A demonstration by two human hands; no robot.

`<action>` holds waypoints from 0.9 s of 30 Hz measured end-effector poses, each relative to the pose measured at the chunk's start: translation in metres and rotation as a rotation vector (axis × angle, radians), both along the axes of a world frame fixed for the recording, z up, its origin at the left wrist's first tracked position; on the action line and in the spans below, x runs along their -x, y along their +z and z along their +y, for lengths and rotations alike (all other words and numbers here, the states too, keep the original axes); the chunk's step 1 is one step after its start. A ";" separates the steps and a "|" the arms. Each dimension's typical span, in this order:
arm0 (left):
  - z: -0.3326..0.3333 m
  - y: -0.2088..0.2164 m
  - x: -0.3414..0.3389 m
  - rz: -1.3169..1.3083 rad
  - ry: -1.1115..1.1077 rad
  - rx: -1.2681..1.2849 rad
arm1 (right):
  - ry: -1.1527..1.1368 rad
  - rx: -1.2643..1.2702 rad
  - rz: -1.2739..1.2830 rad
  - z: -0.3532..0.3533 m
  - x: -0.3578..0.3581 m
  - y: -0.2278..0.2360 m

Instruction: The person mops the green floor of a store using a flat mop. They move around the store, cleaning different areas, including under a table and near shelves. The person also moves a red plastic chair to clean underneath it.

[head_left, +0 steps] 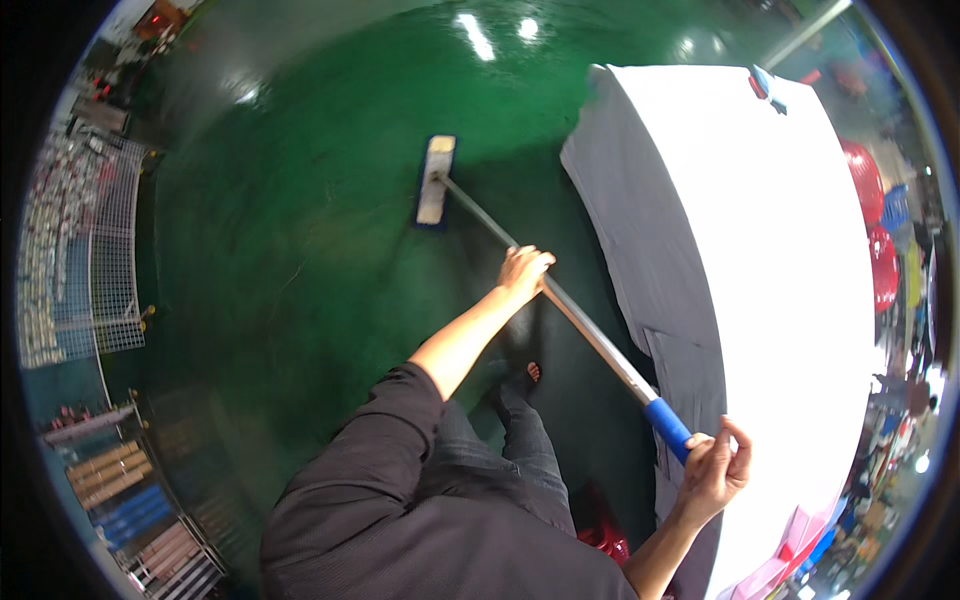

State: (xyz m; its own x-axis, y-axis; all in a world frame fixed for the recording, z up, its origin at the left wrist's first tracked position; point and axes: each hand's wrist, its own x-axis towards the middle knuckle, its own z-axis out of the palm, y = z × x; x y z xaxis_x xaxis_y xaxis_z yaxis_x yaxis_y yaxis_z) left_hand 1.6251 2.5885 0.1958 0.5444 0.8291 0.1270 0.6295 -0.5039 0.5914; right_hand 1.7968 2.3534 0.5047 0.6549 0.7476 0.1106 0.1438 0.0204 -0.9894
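Right hand [714,472] curled round blue grip [668,428] end; left hand [525,274] clamped on mop [600,344] pole. Pole slants forward-left; mop head [433,207] on green floor [300,280], long axis fore-aft. Far left: wire-mesh cage [115,240], blurred pale items behind mesh.

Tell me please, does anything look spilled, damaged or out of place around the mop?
Nothing clearly stands out. The mop head lies flat on the green floor, with no obvious spill around it. The bright patches farther off look like lamp reflections, and the white-covered table looks curved probably because of the lens.
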 end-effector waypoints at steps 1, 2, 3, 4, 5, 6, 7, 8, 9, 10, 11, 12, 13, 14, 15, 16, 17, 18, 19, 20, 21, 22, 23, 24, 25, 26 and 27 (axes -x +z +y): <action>0.004 0.003 -0.029 -0.016 -0.052 0.055 | -0.052 -0.020 0.016 -0.011 -0.009 0.002; -0.002 0.010 -0.057 -0.034 -0.103 0.023 | -0.114 -0.020 0.008 -0.023 -0.019 0.007; -0.013 0.005 -0.086 -0.010 -0.116 -0.010 | -0.201 0.007 -0.019 -0.039 -0.033 0.014; -0.030 0.010 -0.114 0.014 -0.143 0.008 | -0.295 0.036 -0.045 -0.058 -0.050 0.021; -0.051 0.018 -0.140 0.034 -0.171 0.031 | -0.343 0.042 -0.051 -0.078 -0.069 0.033; -0.075 0.026 -0.161 0.056 -0.195 0.055 | -0.389 0.047 -0.056 -0.096 -0.088 0.049; -0.096 0.034 -0.175 0.005 -0.154 0.103 | -0.347 0.029 -0.075 -0.109 -0.105 0.062; -0.123 0.046 -0.196 -0.063 -0.163 0.170 | -0.354 0.028 -0.116 -0.129 -0.111 0.084; -0.141 0.060 -0.205 -0.090 -0.156 0.205 | -0.380 0.040 -0.143 -0.147 -0.121 0.095; -0.158 0.069 -0.212 -0.097 -0.148 0.236 | -0.397 0.051 -0.172 -0.162 -0.128 0.106; -0.177 0.079 -0.217 -0.123 -0.157 0.251 | -0.335 0.056 -0.299 -0.175 -0.129 0.120; -0.197 0.093 -0.226 -0.163 -0.197 0.275 | -0.298 0.075 -0.442 -0.191 -0.122 0.140; -0.209 0.100 -0.229 -0.213 -0.195 0.320 | -0.134 0.022 -0.441 -0.209 -0.128 0.152; -0.214 0.105 -0.232 -0.308 -0.171 0.168 | -0.181 -0.022 -0.515 -0.222 -0.134 0.152; -0.216 0.109 -0.235 -0.303 -0.230 0.185 | -0.190 -0.025 -0.559 -0.225 -0.125 0.155; -0.213 0.112 -0.230 -0.295 -0.288 0.198 | -0.197 -0.029 -0.599 -0.220 -0.109 0.156; -0.209 0.112 -0.233 -0.280 -0.313 0.202 | -0.153 -0.071 -0.581 -0.217 -0.101 0.154; -0.204 0.110 -0.233 -0.257 -0.342 0.179 | -0.110 -0.113 -0.564 -0.211 -0.091 0.148; -0.199 0.107 -0.238 -0.234 -0.374 0.149 | -0.059 -0.157 -0.546 -0.208 -0.087 0.141; -0.196 0.102 -0.233 -0.199 -0.425 0.123 | -0.194 -0.168 -0.490 -0.209 -0.072 0.126; -0.195 0.098 -0.228 -0.164 -0.461 0.079 | -0.331 -0.150 -0.441 -0.217 -0.056 0.113; -0.195 0.092 -0.222 -0.128 -0.495 0.024 | -0.221 -0.214 -0.289 -0.217 -0.042 0.105; -0.187 0.076 -0.207 -0.108 -0.529 0.040 | -0.257 -0.207 -0.255 -0.215 -0.027 0.086; -0.187 0.065 -0.197 -0.099 -0.595 0.067 | -0.309 -0.183 -0.219 -0.208 -0.009 0.076; -0.189 0.061 -0.190 -0.073 -0.641 0.062 | -0.289 -0.255 -0.146 -0.212 0.003 0.067; -0.194 0.060 -0.185 -0.052 -0.684 0.061 | -0.264 -0.324 -0.078 -0.220 0.012 0.060; -0.198 0.055 -0.183 -0.075 -0.728 0.064 | -0.273 -0.379 -0.009 -0.230 0.022 0.054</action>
State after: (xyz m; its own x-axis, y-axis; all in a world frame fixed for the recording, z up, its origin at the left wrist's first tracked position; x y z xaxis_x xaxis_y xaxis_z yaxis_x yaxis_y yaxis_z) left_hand 1.8081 2.3906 0.2513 0.9519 0.2679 0.1490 0.1052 -0.7423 0.6618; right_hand 1.7752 2.1234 0.5589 0.8197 0.4541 0.3489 0.2022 0.3406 -0.9182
